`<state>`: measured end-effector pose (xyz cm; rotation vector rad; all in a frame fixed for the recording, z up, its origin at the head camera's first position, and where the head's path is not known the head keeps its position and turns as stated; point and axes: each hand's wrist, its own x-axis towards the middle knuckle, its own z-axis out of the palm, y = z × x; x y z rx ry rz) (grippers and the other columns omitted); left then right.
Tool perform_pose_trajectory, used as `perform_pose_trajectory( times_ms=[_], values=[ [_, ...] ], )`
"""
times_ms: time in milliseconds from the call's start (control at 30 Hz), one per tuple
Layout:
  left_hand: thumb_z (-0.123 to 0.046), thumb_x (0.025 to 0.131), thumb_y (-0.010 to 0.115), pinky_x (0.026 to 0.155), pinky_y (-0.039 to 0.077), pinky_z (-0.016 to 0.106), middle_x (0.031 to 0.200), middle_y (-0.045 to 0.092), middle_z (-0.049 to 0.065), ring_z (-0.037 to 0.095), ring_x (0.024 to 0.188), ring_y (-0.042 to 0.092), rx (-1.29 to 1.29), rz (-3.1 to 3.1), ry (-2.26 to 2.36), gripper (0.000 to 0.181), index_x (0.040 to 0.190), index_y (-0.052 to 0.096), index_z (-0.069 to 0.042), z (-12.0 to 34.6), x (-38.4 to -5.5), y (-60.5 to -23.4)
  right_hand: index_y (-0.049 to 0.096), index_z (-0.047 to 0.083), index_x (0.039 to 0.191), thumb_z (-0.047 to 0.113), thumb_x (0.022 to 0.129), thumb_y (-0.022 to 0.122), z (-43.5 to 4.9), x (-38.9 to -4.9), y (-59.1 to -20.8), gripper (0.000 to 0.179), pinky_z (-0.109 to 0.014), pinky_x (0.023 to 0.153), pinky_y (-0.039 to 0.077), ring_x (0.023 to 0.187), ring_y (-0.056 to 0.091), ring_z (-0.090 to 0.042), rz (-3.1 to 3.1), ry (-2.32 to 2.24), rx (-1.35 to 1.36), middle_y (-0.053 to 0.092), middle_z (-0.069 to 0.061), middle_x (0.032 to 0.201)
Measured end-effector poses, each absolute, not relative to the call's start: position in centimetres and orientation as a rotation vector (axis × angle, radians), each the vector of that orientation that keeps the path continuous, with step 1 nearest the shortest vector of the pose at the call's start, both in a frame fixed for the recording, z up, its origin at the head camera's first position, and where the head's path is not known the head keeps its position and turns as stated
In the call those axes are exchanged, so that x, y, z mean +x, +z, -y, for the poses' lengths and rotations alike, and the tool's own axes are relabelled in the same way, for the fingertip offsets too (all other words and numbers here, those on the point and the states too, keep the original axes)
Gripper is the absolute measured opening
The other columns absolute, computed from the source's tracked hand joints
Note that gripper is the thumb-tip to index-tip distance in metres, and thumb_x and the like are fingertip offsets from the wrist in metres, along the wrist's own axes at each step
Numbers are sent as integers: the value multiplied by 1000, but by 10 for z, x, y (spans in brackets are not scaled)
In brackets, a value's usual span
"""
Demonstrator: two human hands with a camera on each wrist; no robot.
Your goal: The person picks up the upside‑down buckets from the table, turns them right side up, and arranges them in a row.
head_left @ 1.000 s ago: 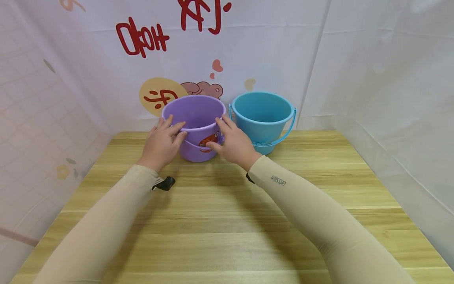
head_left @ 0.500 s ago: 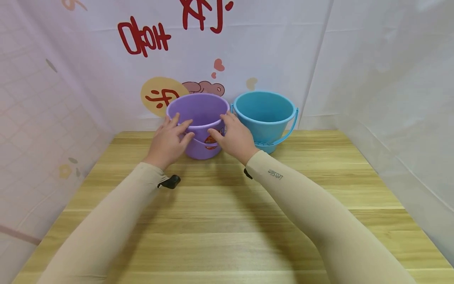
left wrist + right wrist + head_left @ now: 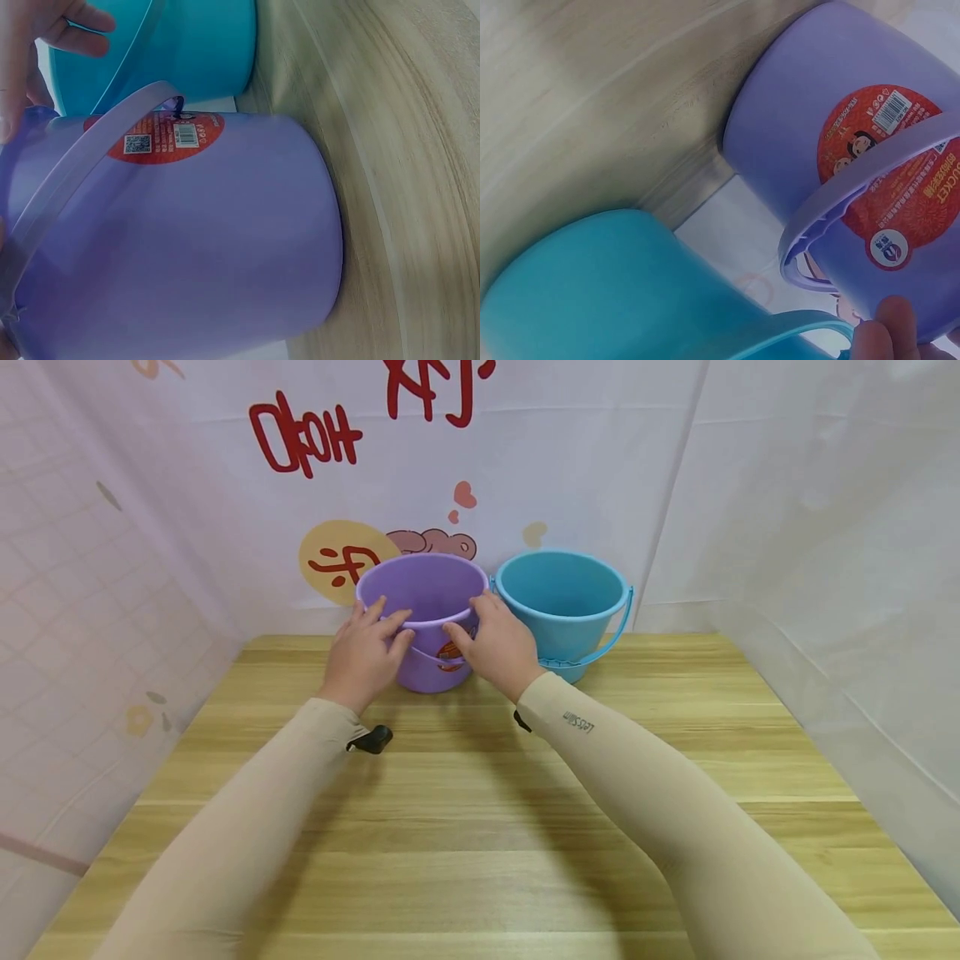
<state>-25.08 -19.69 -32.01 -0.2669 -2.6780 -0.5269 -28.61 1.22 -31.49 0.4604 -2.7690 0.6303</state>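
A purple bucket (image 3: pixel 431 672) stands upright on the table, its handle (image 3: pixel 75 176) hanging down the near side over a red label (image 3: pixel 889 176). My left hand (image 3: pixel 363 652) rests on its rim at the near left, fingers spread and thumb low on the front. On the near right side my right hand (image 3: pixel 501 639) touches the rim with extended fingers, its fingertips (image 3: pixel 895 315) against the wall in the right wrist view. Right beside it stands a light blue bucket (image 3: pixel 566 635), handle lowered, partly behind the right hand. Inside both buckets nothing shows.
The wood-grain table (image 3: pixel 465 827) reaches back to a white backdrop (image 3: pixel 600 468) printed with red characters and hearts. White sheets also hang along the left and right sides. A black wrist-camera strap (image 3: pixel 372 740) sticks out beside the left sleeve.
The purple bucket has shifted slightly right, closer to the blue bucket, with both hands moving along on it. The head view has also drifted a little.
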Motion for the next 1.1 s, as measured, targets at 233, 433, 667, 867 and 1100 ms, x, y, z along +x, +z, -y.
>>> perform_pose_trajectory(
  times_ms=[233,433,667,867,1100],
  values=[
    [-49,95,39,110,21,56,149,33,9,42,138,18,-230,2669,-521,44,132,53,-30,194,-253,-321,42,13,137,66,85,44,-13,-288,-313,74,-36,103,39,129,42,-15,2779,663,452,42,-1,142],
    [-48,95,41,109,21,57,148,34,9,42,138,19,-227,2663,-535,43,132,53,-28,192,-253,-320,43,15,137,66,84,46,-14,-289,-314,74,-35,102,40,126,44,-14,2789,669,433,44,0,140],
    [-49,95,40,110,21,55,149,32,8,41,139,17,-230,2677,-528,44,132,52,-29,191,-253,-320,44,16,136,64,84,49,-16,-292,-315,71,-35,100,42,122,48,-15,2764,710,431,49,2,134],
    [-49,94,43,109,21,56,150,31,9,42,139,16,-237,2683,-516,45,134,51,-29,189,-253,-321,40,20,140,68,83,45,-19,-294,-317,75,-35,107,34,134,37,-14,2780,754,437,38,4,146],
    [-49,93,45,108,20,60,153,26,8,42,140,12,-233,2705,-492,47,137,45,-32,186,-251,-323,38,21,141,68,84,44,-22,-295,-320,74,-34,110,30,137,30,-13,2782,784,430,30,4,151]
  ],
)
